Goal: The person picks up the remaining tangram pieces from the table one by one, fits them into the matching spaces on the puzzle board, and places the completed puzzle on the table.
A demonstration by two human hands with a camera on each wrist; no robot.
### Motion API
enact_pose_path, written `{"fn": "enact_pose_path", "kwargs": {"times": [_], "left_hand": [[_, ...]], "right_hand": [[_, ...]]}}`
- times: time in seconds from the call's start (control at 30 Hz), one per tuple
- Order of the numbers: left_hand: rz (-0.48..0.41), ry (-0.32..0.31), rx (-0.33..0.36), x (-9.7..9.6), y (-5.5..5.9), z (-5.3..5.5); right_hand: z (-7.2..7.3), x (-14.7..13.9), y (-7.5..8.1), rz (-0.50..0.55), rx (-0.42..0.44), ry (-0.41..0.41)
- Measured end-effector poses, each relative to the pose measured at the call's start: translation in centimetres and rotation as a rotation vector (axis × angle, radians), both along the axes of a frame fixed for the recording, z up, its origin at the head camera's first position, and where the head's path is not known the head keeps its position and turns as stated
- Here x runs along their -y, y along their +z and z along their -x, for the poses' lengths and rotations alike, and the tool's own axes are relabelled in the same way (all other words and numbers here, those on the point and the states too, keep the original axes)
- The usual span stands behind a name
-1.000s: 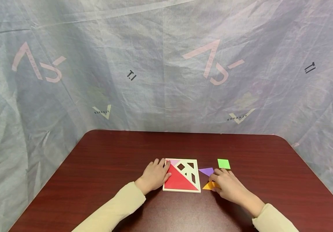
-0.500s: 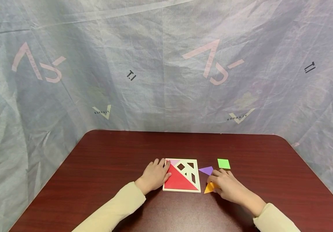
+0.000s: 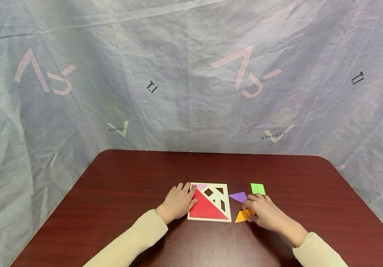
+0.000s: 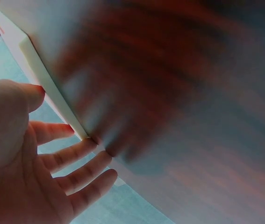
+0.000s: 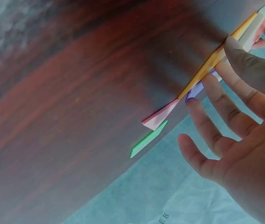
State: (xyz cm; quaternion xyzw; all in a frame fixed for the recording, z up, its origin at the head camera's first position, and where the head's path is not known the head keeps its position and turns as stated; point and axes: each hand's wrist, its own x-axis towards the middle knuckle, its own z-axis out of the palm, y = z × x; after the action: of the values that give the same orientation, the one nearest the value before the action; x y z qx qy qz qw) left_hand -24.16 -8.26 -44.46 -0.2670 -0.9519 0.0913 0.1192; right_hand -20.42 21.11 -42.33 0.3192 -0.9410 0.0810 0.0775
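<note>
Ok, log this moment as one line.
left hand: touches tangram tray | right hand: holds orange tangram piece | in tray: red triangle | on table: purple piece, green piece, pink triangle

Reddish-brown table point(image 3: 144, 168), creased gray cloth point(image 3: 191, 122), pink printed lettering point(image 3: 244, 66)

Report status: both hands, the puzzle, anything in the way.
Left hand on puzzle board. Right hand pinches orange piece, outside the board. Nothing seen between the two; purple piece lies close by.
</note>
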Motion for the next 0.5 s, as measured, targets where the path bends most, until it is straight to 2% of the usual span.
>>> {"fn": "enact_pose_path", "kwargs": {"times": [0.27,0.5], "left_hand": [[0.003,-0.001,-0.008,0.03,-0.13,0.10],[0.005,0.000,-0.009,0.04,-0.21,0.11]], "right_hand": [[0.28,0.22,0.20,0.013,0.074,-0.005],[0.25,0.30,0.38,0.021,0.097,0.000]]}}
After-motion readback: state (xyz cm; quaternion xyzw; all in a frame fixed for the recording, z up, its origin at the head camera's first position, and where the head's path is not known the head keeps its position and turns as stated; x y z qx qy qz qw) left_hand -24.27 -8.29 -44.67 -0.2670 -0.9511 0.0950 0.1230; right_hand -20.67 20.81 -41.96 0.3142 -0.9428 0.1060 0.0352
